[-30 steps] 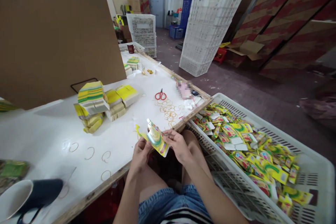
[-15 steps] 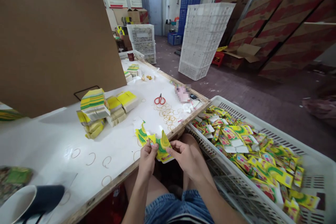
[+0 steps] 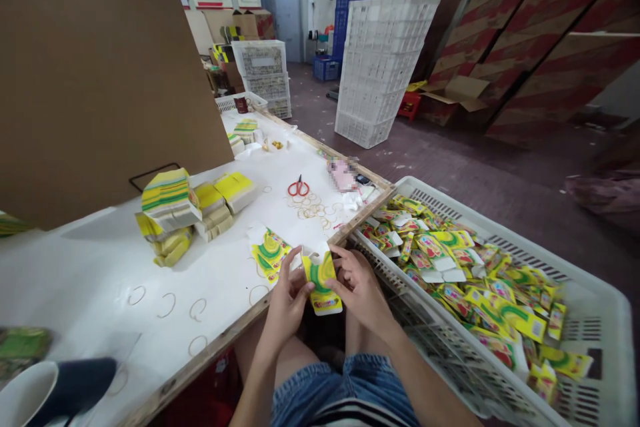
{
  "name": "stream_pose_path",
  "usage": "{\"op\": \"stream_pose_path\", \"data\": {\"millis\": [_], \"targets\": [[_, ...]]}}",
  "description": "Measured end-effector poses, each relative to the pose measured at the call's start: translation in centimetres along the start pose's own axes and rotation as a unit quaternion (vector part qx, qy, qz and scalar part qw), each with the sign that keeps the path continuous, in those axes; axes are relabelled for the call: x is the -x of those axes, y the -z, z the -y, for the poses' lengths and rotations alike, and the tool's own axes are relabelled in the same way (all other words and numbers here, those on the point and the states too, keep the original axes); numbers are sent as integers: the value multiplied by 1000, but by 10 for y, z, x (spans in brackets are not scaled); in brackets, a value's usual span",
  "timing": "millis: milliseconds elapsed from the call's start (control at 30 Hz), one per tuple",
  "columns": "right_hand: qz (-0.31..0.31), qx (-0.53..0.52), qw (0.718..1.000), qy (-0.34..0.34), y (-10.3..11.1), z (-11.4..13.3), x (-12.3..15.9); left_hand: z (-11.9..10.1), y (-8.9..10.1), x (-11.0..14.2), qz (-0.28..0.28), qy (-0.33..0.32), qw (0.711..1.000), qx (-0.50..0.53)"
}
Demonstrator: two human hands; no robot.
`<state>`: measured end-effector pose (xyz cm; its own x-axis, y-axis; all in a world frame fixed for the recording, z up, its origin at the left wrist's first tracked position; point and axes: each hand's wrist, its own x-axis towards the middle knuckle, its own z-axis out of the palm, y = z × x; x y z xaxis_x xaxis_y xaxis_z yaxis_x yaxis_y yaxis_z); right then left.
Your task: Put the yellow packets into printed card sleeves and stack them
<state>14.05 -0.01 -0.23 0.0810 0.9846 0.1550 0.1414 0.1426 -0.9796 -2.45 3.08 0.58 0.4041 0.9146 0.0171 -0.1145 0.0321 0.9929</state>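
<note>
My left hand [image 3: 289, 295] and my right hand [image 3: 356, 283] both hold a yellow and green printed packet [image 3: 321, 282] over the near edge of the white table [image 3: 100, 267]. A second packet of the same kind [image 3: 268, 251] lies flat on the table just left of my left hand. To my right stands a white plastic crate [image 3: 590, 307] filled with several loose yellow packets [image 3: 465, 273].
Bundled stacks of packets [image 3: 173, 203] sit mid-table in front of a tall brown cardboard sheet [image 3: 100, 60]. Red scissors [image 3: 298, 187] and loose rubber bands [image 3: 315, 208] lie further back. A dark mug [image 3: 55, 390] sits at the near left. Stacked white crates [image 3: 380, 67] stand on the floor.
The bunch of packets in my hands has been split: one now lies on the table, and the one still held has come lower, nearer the table's edge.
</note>
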Motion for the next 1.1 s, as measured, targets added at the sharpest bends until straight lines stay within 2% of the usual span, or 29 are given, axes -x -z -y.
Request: {"op": "stream_pose_path", "data": {"millis": [200,333,500,600,733,800,867,933,1000,1100], "targets": [[48,-4,999,15,16,-7,-3,-3,1,5,71,23,996,43],[82,34,996,7,24,-2,-5,0,-5,9,89,33,993,64],[26,53,997,45,23,3,-5,-2,-11,8,83,56,991,93],[-28,0,999,22,23,1,-3,1,-11,7,94,68,990,81],[-64,-10,998,15,33,1,0,7,-12,5,66,55,996,24],[-33,9,999,0,39,3,2,8,-15,5,47,49,998,-8],[30,24,999,-35,42,5,3,7,-18,6,37,42,998,-32],[75,45,994,-62,42,4,4,5,-21,6,46,36,997,-41],[77,73,992,-74,39,2,4,5,-23,6,75,37,996,-37],[45,118,989,-76,35,0,3,7,-24,5,96,46,994,-4]]}}
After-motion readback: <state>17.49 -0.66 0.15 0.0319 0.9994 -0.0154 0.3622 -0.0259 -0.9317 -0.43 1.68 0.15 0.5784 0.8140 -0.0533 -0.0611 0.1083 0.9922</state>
